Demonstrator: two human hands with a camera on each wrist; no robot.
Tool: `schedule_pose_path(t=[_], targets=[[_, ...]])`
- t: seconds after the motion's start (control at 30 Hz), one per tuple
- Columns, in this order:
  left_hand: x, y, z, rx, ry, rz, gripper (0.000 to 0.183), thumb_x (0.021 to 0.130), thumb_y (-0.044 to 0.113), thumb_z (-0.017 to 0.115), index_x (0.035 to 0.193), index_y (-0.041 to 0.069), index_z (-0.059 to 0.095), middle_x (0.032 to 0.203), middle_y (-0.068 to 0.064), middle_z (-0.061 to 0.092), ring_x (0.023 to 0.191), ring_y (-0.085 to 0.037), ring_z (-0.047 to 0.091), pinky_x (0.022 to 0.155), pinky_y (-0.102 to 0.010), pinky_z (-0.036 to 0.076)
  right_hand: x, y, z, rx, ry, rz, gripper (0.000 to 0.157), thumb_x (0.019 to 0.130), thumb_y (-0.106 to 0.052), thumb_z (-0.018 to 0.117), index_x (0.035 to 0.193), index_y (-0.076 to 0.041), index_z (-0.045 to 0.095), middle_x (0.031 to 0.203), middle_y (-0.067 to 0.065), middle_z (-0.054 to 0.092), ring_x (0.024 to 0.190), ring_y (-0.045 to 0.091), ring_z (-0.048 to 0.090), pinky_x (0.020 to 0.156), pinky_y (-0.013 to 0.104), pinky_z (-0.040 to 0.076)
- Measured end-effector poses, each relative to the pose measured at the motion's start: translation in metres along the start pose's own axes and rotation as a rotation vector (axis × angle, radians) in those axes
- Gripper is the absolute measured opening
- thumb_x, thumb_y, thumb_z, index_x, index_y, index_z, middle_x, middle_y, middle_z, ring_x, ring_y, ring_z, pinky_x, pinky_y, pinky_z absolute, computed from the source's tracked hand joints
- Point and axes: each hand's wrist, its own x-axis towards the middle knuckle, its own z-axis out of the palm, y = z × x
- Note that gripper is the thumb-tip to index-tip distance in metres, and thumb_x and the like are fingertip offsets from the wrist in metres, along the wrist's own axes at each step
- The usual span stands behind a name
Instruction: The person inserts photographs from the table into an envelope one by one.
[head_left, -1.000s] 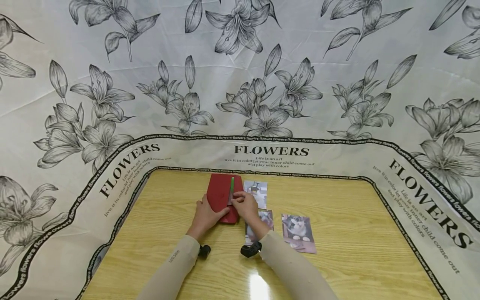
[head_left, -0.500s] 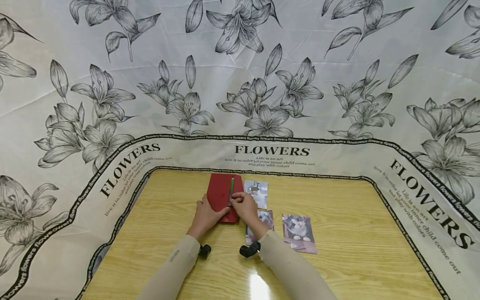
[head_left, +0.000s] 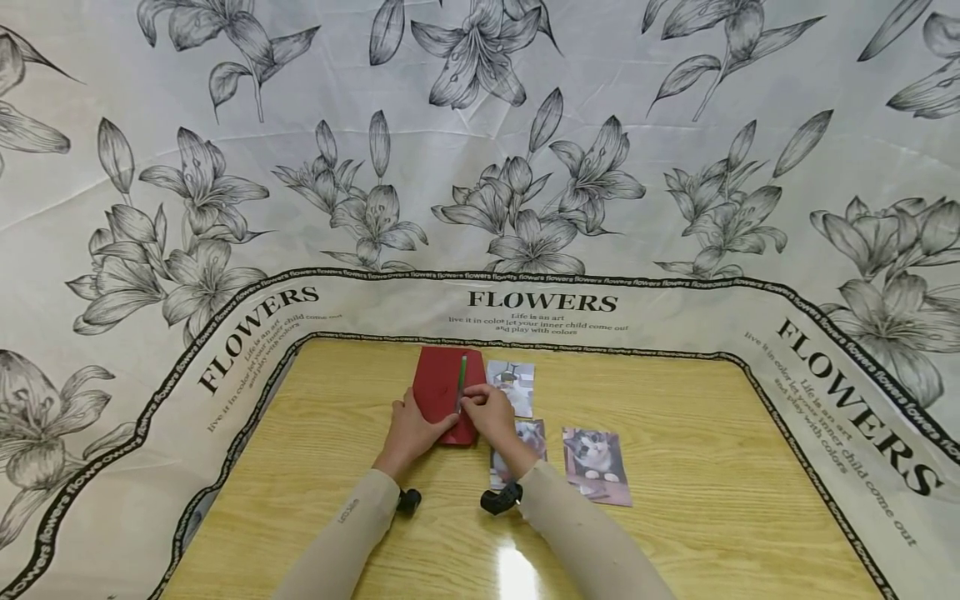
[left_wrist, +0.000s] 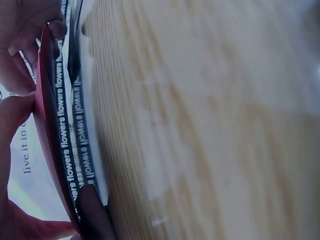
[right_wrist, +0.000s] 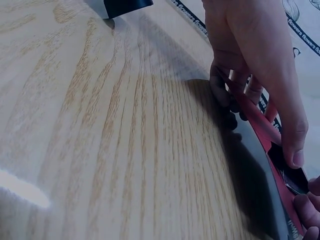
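Observation:
A red envelope [head_left: 437, 375] is raised at a tilt above the far middle of the table. My left hand [head_left: 411, 429] grips its near left side, thumb across the front and fingers behind. My right hand [head_left: 491, 412] pinches a thin card [head_left: 462, 371], seen nearly edge-on with a green upper part, against the envelope's right side. How much of the card lies inside cannot be told. In the right wrist view the left thumb presses by a dark piece [right_wrist: 289, 170] at the red paper [right_wrist: 255, 120]. The left wrist view shows the envelope [left_wrist: 46, 110] edge-on, between fingers.
Cat photos lie right of the envelope: one [head_left: 517, 379] at the back, one [head_left: 528, 433] partly under the right forearm, one [head_left: 597, 465] farther right. All are on the wood-grain table [head_left: 697, 467]. A flower-printed cloth [head_left: 540, 308] rises around the table's back and sides.
The card looks slightly narrower and a touch lower against the envelope, with the right fingers still on it. Both hands and the photos stay almost where they were.

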Motion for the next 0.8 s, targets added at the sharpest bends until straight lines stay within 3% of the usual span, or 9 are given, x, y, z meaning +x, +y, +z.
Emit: schedule_pose_path(t=[0.47,0.63,0.8], targets=[[0.001,-0.001,0.001,0.011,-0.006,-0.024,0.112,0.087,0.055,0.086,0.162,-0.005,0.028,0.133,-0.031,0.049,0.113,-0.041,0.061,0.099,-0.057,0.055,0.001,0.013,-0.016,0.18,0.02,-0.008,0.018,0.102,-0.015,0.075,0.116,-0.004,0.076,0.095,0.007,0.073,0.084,0.016,0.067,0.071,0.028,0.053],[0.001,-0.002,0.001,0.005,-0.001,-0.019,0.113,0.086,0.055,0.087,0.162,-0.005,0.029,0.132,-0.03,0.05,0.112,-0.04,0.061,0.099,-0.057,0.055,0.004,0.019,-0.026,0.168,0.05,-0.048,0.021,0.1,-0.011,0.076,0.117,0.001,0.076,0.093,0.014,0.075,0.075,0.014,0.066,0.063,0.025,0.051],[0.002,-0.004,0.001,-0.002,-0.002,-0.01,0.112,0.087,0.054,0.087,0.163,-0.005,0.029,0.132,-0.029,0.05,0.112,-0.039,0.06,0.098,-0.056,0.056,0.007,0.023,-0.039,0.15,0.066,-0.014,0.025,0.098,-0.012,0.077,0.12,0.0,0.075,0.095,0.014,0.074,0.066,0.009,0.061,0.053,0.024,0.049]])
